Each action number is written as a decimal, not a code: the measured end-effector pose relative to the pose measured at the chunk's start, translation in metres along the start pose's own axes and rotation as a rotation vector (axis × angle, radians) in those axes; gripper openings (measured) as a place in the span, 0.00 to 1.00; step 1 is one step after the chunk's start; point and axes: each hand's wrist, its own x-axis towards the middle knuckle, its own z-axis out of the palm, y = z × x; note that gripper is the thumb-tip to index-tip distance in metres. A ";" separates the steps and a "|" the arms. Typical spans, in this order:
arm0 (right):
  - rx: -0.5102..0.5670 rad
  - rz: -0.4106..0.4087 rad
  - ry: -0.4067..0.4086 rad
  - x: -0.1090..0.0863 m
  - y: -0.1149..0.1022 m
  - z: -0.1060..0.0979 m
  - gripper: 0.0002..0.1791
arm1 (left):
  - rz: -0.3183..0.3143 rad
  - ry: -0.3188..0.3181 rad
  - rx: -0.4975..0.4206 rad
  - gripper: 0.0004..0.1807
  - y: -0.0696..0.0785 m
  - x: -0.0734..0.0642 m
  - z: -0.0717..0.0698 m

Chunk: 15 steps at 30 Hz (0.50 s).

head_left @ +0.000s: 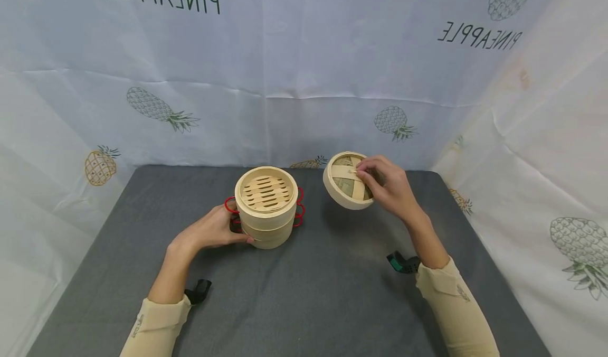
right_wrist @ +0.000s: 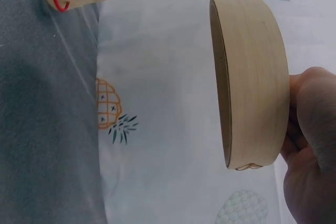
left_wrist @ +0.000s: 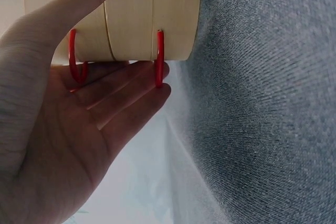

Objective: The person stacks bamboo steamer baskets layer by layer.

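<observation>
A stacked round bamboo steamer with red loop handles stands on the grey tabletop, its slatted top tier uncovered. My left hand holds the stack at its left side, the thumb against the front wall. In the left wrist view, the fingers reach behind the wall by the red loops. To the right, the bamboo steamer lid is raised above the table and tilted. My right hand pinches it at the middle of its crossed strips. From the right wrist, the lid's rim shows side-on.
The grey table extends in front of the steamer and between the forearms. White curtains printed with pineapples hang behind the table and along both sides. Dark straps sit at both wrists, near the rolled sleeves.
</observation>
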 end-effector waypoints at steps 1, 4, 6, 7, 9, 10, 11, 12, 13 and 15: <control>0.002 -0.006 0.001 0.002 -0.001 0.001 0.08 | -0.003 0.000 -0.001 0.43 0.000 0.000 0.000; 0.015 -0.026 0.003 0.007 -0.004 0.003 0.09 | -0.002 0.000 -0.005 0.43 0.001 0.000 0.000; 0.024 -0.040 0.002 0.011 -0.007 0.005 0.09 | 0.000 -0.002 -0.007 0.43 0.000 0.000 0.000; 0.029 -0.046 0.001 0.013 -0.009 0.006 0.09 | 0.000 -0.003 -0.010 0.43 0.000 0.000 0.000; 0.034 -0.053 -0.003 0.016 -0.012 0.007 0.08 | -0.001 -0.004 -0.007 0.44 0.000 0.000 0.001; 0.037 -0.057 -0.005 0.018 -0.013 0.008 0.08 | 0.001 -0.002 -0.003 0.44 0.000 0.000 0.001; 0.036 -0.059 -0.007 0.019 -0.015 0.009 0.08 | 0.001 -0.001 -0.001 0.44 0.000 0.000 0.001; 0.037 -0.062 -0.010 0.020 -0.016 0.010 0.08 | 0.002 0.000 0.003 0.44 0.000 0.000 0.001; 0.038 -0.064 -0.012 0.022 -0.018 0.012 0.07 | 0.001 0.002 0.005 0.44 0.000 0.000 0.001; 0.040 -0.066 -0.012 0.024 -0.020 0.014 0.07 | 0.003 0.005 0.007 0.44 0.000 0.001 0.000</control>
